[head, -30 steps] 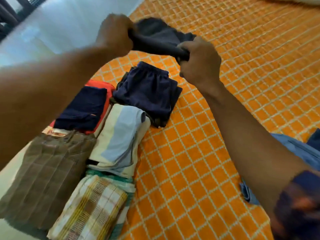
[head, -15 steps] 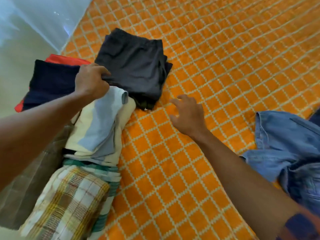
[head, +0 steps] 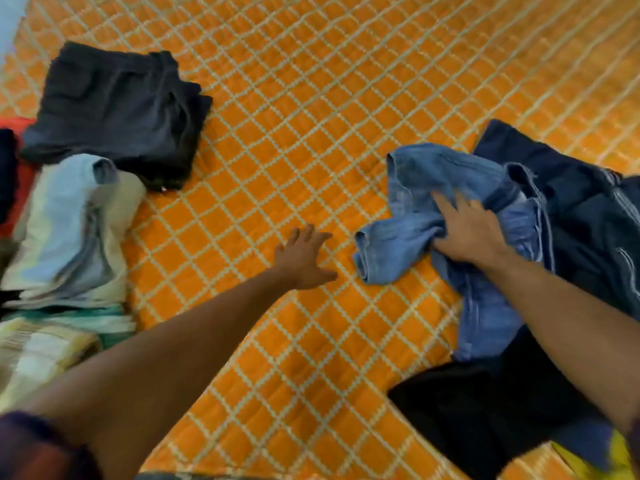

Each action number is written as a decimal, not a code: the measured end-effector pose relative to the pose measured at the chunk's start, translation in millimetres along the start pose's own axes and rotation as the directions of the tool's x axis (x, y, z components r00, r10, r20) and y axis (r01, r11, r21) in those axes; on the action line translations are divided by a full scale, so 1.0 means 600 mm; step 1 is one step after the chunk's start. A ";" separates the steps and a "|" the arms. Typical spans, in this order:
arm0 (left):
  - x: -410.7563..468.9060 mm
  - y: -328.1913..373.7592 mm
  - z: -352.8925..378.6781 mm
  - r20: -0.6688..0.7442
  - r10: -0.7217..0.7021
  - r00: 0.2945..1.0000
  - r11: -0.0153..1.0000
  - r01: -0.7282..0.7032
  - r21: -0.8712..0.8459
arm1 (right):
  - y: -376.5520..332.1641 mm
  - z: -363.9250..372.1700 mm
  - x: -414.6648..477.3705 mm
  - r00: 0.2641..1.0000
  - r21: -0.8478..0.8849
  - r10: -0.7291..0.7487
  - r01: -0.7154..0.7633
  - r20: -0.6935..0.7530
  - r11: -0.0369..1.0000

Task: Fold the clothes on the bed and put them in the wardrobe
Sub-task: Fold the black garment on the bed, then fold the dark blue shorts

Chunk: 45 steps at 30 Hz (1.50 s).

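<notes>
R hand (head: 467, 233) flat on blue denim piece (head: 412, 220), fingers straight & spread, thumb at a bunched fold; no clear grip. L hand (head: 304, 259) just left of the denim's rolled edge, fingers splayed, nothing in it; touching bedspread (head: 311, 98) or hovering: can't tell. Denim crumpled, unfolded, partly over navy garment w/ white stitching (head: 575, 202) on its rt side. Black cloth (head: 485, 414) nearer, under R forearm; bit of yellow fabric (head: 620, 459) at btm rt corner. Well apart, far left: folded pieces. Dark grey shorts (head: 114, 109) at top, touching cream & lt-blue folded piece (head: 69, 230); green-striped cloth (head: 104, 322) & plaid cloth (head: 38, 355) nearer still. Red & navy items (head: 26, 188) cut off at left edge. All on orange bedspread w/ white lattice.
</notes>
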<state>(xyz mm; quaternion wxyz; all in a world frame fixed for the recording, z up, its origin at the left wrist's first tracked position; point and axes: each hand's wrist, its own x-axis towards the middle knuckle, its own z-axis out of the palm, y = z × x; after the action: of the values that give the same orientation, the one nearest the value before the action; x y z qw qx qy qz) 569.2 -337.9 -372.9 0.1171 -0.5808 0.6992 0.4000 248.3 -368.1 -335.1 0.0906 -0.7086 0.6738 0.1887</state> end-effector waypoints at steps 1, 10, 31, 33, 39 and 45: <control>0.001 0.012 0.012 -0.005 -0.049 0.999 0.999 0.049 -0.021 | -0.012 -0.008 0.016 1.000 0.041 0.002 -0.002 0.011 0.999; -0.036 0.019 0.001 -0.260 -0.389 0.884 0.498 -0.035 -0.866 | -0.125 0.010 -0.026 0.955 0.372 -0.219 0.281 -0.201 0.884; -0.171 0.264 0.198 -0.696 -0.049 0.717 0.993 -0.037 -0.108 | -0.009 0.062 -0.238 0.845 0.428 -0.353 0.514 -0.402 0.743; -0.168 0.336 0.231 -0.639 0.070 0.766 0.990 -0.132 -0.050 | 0.078 0.084 -0.264 0.917 0.392 -0.146 0.298 -0.373 0.870; -0.134 0.433 0.328 -0.409 0.159 0.899 0.975 -0.079 0.206 | 0.206 0.164 -0.319 0.971 0.374 0.020 0.073 -0.239 0.925; -0.125 0.429 0.326 -0.457 0.106 0.883 0.994 -0.082 0.073 | 0.245 0.136 -0.276 0.875 0.338 0.336 -0.218 -0.349 0.916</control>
<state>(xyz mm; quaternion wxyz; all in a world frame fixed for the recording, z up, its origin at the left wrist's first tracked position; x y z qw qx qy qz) 299.5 -146.6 -344.1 -0.0565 -0.6213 0.7444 0.2380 87.4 -195.4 -326.7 0.0251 -0.6061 0.7935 -0.0490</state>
